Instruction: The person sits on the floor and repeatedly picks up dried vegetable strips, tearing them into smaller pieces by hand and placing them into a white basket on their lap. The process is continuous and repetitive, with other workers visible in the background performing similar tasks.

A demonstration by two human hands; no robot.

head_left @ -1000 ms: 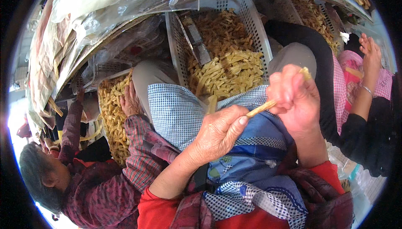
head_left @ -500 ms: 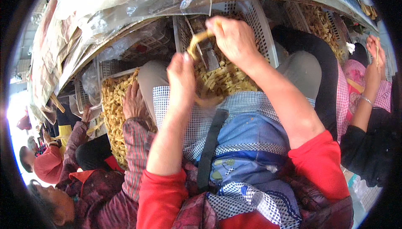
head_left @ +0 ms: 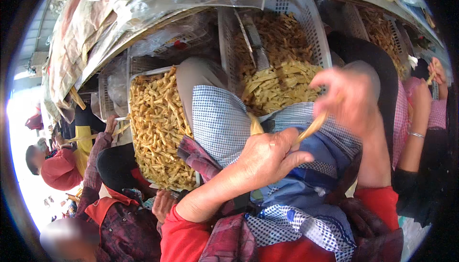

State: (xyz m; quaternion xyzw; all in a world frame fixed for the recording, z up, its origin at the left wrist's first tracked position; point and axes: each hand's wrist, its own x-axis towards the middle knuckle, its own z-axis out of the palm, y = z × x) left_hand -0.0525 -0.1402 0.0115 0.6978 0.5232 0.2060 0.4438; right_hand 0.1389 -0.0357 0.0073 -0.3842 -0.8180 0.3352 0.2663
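My left hand (head_left: 275,159) is closed round a long pale-yellow strip (head_left: 311,129), which sticks out up and to the right over my lap. My right hand (head_left: 346,99), smeared by motion, is at the strip's upper end; whether its fingers grip it is unclear. Another yellow piece (head_left: 255,125) lies by my checked apron (head_left: 215,123). Beyond my lap, a white perforated basket (head_left: 320,37) holds darker pieces (head_left: 282,34) behind paler yellow ones (head_left: 272,85), with a long metal tool (head_left: 258,46) inside.
A second basket of short yellow pieces (head_left: 160,133) stands at my left. Co-workers sit left (head_left: 124,223) and right (head_left: 420,166). A covered ledge (head_left: 167,8) arches across the top, with more baskets (head_left: 363,27) under it.
Both my hands have come back from over the middle basket to my lap, with a strip still held. The left neighbour's hand has moved down off the left basket.
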